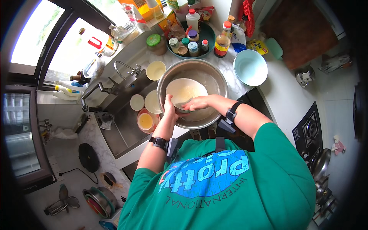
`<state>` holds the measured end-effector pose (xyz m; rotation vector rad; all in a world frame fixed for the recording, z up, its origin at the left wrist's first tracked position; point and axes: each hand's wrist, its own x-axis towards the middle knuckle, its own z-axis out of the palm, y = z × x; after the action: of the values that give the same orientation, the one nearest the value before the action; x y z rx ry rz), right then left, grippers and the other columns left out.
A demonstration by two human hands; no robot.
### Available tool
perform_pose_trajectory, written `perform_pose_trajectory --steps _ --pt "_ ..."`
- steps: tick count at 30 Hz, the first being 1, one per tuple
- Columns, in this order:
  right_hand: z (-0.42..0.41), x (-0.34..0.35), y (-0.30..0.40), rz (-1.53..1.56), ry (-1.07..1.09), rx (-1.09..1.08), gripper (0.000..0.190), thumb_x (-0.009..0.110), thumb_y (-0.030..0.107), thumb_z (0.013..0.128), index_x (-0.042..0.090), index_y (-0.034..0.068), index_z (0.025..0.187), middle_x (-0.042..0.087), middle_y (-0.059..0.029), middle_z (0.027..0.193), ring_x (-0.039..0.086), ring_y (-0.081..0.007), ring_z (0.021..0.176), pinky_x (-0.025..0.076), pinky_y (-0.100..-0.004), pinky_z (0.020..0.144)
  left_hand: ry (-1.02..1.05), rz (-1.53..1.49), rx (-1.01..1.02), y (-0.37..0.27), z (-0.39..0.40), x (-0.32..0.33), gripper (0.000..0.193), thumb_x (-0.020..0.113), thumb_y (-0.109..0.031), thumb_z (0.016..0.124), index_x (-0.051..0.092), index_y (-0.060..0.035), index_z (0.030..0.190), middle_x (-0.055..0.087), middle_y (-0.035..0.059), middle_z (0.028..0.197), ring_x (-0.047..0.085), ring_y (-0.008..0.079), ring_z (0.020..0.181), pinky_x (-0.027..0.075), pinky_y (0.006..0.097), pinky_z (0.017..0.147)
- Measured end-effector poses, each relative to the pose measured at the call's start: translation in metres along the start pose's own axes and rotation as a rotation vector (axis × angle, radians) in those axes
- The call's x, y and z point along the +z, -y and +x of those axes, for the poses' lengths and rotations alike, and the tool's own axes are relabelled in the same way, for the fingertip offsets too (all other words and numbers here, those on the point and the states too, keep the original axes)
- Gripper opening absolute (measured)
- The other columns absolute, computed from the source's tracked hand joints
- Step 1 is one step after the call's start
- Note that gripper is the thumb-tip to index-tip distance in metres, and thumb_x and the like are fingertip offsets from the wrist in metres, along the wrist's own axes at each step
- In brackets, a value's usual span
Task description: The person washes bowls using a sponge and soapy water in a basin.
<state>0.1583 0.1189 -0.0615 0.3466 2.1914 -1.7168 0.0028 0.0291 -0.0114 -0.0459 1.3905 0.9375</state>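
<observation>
My left hand [172,110] grips the near left side of a large cream bowl [184,86], thumb up at the rim and fingers underneath. The bowl is tilted inside a wide stainless steel basin [220,83], which has cloudy water at its bottom. Inside the bowl's near side, my right hand [197,103] has its fingers low against the wall. A greyish patch shows by those fingertips; whether it is a cloth or water, I cannot tell.
Left of the basin, a steel sink [120,129] holds several bowls, with a faucet [99,86] above. A light-blue bowl [250,67] stands on the right. Behind are a tray [211,37] of jars and a sauce bottle [222,40]. A gas stove [310,129] lies far right.
</observation>
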Motion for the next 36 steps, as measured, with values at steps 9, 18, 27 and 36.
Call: perform_pose_trajectory --steps 9,18,27,36 --pt "0.026 0.012 0.003 -0.377 -0.378 0.115 0.061 0.048 0.021 0.084 0.036 0.019 0.144 0.045 -0.0099 0.142 0.048 -0.0291 0.122 0.032 -0.0368 0.108 0.025 0.102 0.028 0.016 0.024 -0.005 0.074 0.037 -0.054 0.084 0.032 -0.0086 0.141 0.037 0.02 0.14 0.047 0.0412 0.12 0.043 0.0674 0.086" --pt "-0.006 -0.012 0.0 -0.362 -0.001 0.342 0.053 0.049 0.025 0.083 0.05 0.017 0.136 0.046 -0.0061 0.141 0.047 -0.0274 0.124 0.035 -0.0391 0.106 -0.026 0.033 0.051 0.005 0.044 -0.023 0.06 0.043 -0.048 0.083 0.033 -0.0212 0.136 0.036 0.0183 0.135 0.047 0.0454 0.115 0.049 0.0679 0.072" --pt "0.024 0.012 0.01 0.242 -0.314 0.008 0.056 0.048 0.02 0.086 0.043 0.02 0.142 0.059 -0.0071 0.125 0.057 -0.0239 0.1 0.041 -0.0373 0.096 -0.185 0.178 0.19 0.012 0.025 0.0 0.061 0.042 -0.05 0.086 0.027 -0.0273 0.141 0.032 0.0157 0.141 0.046 0.0444 0.117 0.052 0.0643 0.07" --pt "0.009 0.017 -0.028 -0.337 -0.387 0.273 0.052 0.049 0.014 0.082 0.051 0.015 0.133 0.055 -0.0107 0.129 0.049 -0.028 0.118 0.039 -0.0366 0.101 -0.148 0.268 0.227 0.014 0.018 -0.002 0.06 0.041 -0.049 0.085 0.03 -0.0228 0.138 0.036 0.0165 0.136 0.048 0.0439 0.113 0.051 0.0637 0.068"
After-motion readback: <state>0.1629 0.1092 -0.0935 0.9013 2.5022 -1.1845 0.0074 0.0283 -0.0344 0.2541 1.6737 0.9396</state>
